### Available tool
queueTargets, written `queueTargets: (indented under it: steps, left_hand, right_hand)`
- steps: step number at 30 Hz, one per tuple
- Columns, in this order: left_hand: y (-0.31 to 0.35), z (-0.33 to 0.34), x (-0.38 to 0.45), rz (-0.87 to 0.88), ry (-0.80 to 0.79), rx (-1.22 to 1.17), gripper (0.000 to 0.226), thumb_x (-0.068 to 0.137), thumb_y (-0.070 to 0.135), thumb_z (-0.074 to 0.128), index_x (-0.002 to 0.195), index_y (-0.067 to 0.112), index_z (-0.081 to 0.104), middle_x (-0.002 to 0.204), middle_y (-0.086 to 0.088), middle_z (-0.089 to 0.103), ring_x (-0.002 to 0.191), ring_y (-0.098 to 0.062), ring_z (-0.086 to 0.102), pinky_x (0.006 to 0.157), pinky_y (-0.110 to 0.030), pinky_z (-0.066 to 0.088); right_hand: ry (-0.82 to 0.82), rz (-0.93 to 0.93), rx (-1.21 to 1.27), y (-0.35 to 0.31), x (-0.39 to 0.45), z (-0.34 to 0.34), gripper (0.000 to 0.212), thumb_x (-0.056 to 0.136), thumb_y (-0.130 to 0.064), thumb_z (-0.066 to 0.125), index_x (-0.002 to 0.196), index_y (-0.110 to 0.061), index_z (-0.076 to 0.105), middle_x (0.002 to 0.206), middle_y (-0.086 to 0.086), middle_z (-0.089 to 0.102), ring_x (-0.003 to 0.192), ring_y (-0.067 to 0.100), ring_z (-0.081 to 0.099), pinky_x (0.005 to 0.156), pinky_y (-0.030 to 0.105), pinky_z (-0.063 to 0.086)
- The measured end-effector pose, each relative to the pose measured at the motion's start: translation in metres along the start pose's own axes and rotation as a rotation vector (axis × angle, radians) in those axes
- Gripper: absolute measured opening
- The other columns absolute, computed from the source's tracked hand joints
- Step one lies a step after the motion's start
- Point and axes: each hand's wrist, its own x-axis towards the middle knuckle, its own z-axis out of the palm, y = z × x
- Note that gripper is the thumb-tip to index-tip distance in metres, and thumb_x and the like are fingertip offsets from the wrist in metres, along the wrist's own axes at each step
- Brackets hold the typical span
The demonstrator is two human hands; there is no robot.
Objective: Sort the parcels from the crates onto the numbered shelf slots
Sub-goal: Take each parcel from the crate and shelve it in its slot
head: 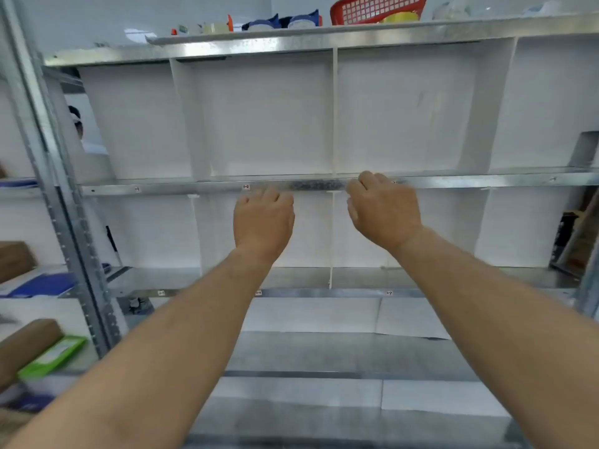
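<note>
Metal shelf rail sits at both hands' curled fingers.

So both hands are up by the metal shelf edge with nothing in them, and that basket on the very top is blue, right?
Not quite: the head view shows the basket on top is red, not blue. The rest holds: the left hand and right hand are up by the metal shelf edge, holding no parcel.
</note>
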Motion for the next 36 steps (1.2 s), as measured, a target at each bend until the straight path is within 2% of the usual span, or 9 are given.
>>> queueTargets:
  steps: [3, 6, 9, 12, 14, 19, 27, 32, 36]
  left_hand:
    - [-0.005, 0.003, -0.015, -0.047, -0.043, 0.045, 0.024, 0.097, 0.022, 0.043, 0.103, 0.014, 0.064, 0.099, -0.005, 0.065, 0.092, -0.028, 0.057, 0.078, -0.035, 0.035]
    - [-0.013, 0.007, -0.04, -0.119, -0.087, 0.005, 0.031, 0.097, 0.029, 0.044, 0.119, 0.014, 0.059, 0.117, -0.007, 0.06, 0.107, -0.029, 0.053, 0.086, -0.039, 0.037]
    - [-0.023, 0.008, -0.069, -0.198, -0.147, 0.023, 0.045, 0.097, 0.036, 0.043, 0.138, 0.018, 0.043, 0.14, -0.006, 0.047, 0.124, -0.028, 0.044, 0.097, -0.041, 0.034]
    - [-0.035, 0.007, -0.104, -0.286, -0.204, 0.06, 0.051, 0.098, 0.039, 0.04, 0.145, 0.02, 0.034, 0.149, -0.005, 0.038, 0.133, -0.026, 0.037, 0.105, -0.04, 0.029]
    - [-0.045, 0.005, -0.13, -0.348, -0.22, 0.081, 0.052, 0.097, 0.039, 0.044, 0.145, 0.02, 0.035, 0.15, -0.006, 0.037, 0.135, -0.027, 0.035, 0.108, -0.04, 0.027]
    - [-0.069, 0.0, -0.202, -0.535, -0.304, 0.163, 0.055, 0.094, 0.044, 0.046, 0.143, 0.019, 0.037, 0.148, -0.007, 0.039, 0.135, -0.026, 0.036, 0.111, -0.041, 0.028]
    - [-0.129, -0.014, -0.288, -0.787, -0.311, 0.239, 0.052, 0.092, 0.039, 0.053, 0.139, 0.017, 0.045, 0.14, -0.008, 0.049, 0.129, -0.028, 0.044, 0.106, -0.041, 0.032]
    - [-0.184, -0.011, -0.314, -0.896, -0.364, 0.281, 0.05, 0.094, 0.042, 0.047, 0.14, 0.024, 0.04, 0.146, -0.001, 0.041, 0.134, -0.023, 0.037, 0.11, -0.04, 0.027]
    - [-0.236, -0.001, -0.331, -0.99, -0.329, 0.298, 0.052, 0.095, 0.04, 0.049, 0.143, 0.022, 0.038, 0.146, 0.0, 0.041, 0.136, -0.021, 0.035, 0.112, -0.038, 0.023]
  right_hand:
    - [-0.01, -0.016, 0.065, -0.013, -0.006, 0.01, 0.017, 0.061, -0.008, 0.075, 0.066, -0.009, 0.06, 0.064, 0.008, 0.057, 0.051, 0.026, 0.055, 0.042, 0.023, 0.033]
    - [0.031, -0.083, 0.148, -0.034, -0.017, 0.025, 0.013, 0.072, -0.018, 0.07, 0.073, -0.006, 0.065, 0.072, 0.012, 0.061, 0.061, 0.029, 0.058, 0.047, 0.027, 0.037]
    - [-0.034, -0.084, 0.264, -0.063, -0.027, 0.034, 0.037, 0.082, -0.035, 0.048, 0.088, -0.005, 0.069, 0.088, 0.015, 0.066, 0.075, 0.032, 0.062, 0.055, 0.033, 0.046]
    - [-0.097, -0.114, 0.358, -0.098, -0.038, 0.039, 0.037, 0.082, -0.036, 0.054, 0.098, -0.005, 0.068, 0.098, 0.017, 0.067, 0.081, 0.034, 0.063, 0.06, 0.036, 0.049]
    - [-0.131, -0.126, 0.424, -0.125, -0.047, 0.041, 0.038, 0.078, -0.032, 0.067, 0.104, -0.004, 0.066, 0.104, 0.019, 0.066, 0.086, 0.036, 0.063, 0.065, 0.039, 0.05]
    - [-0.237, -0.133, 0.631, -0.198, -0.071, 0.037, 0.048, 0.071, -0.027, 0.074, 0.112, -0.004, 0.063, 0.116, 0.02, 0.062, 0.095, 0.038, 0.061, 0.076, 0.043, 0.05]
    - [-0.354, -0.261, 0.82, -0.314, -0.079, 0.032, 0.051, 0.07, -0.029, 0.076, 0.113, -0.004, 0.064, 0.114, 0.02, 0.063, 0.098, 0.037, 0.062, 0.077, 0.044, 0.051]
    - [-0.416, -0.358, 0.88, -0.384, -0.067, 0.038, 0.05, 0.074, -0.033, 0.074, 0.114, -0.005, 0.063, 0.113, 0.019, 0.063, 0.097, 0.037, 0.062, 0.077, 0.045, 0.051]
    - [-0.426, -0.445, 0.941, -0.45, -0.05, 0.052, 0.052, 0.084, -0.037, 0.064, 0.126, -0.008, 0.056, 0.125, 0.016, 0.058, 0.111, 0.035, 0.055, 0.087, 0.046, 0.045]
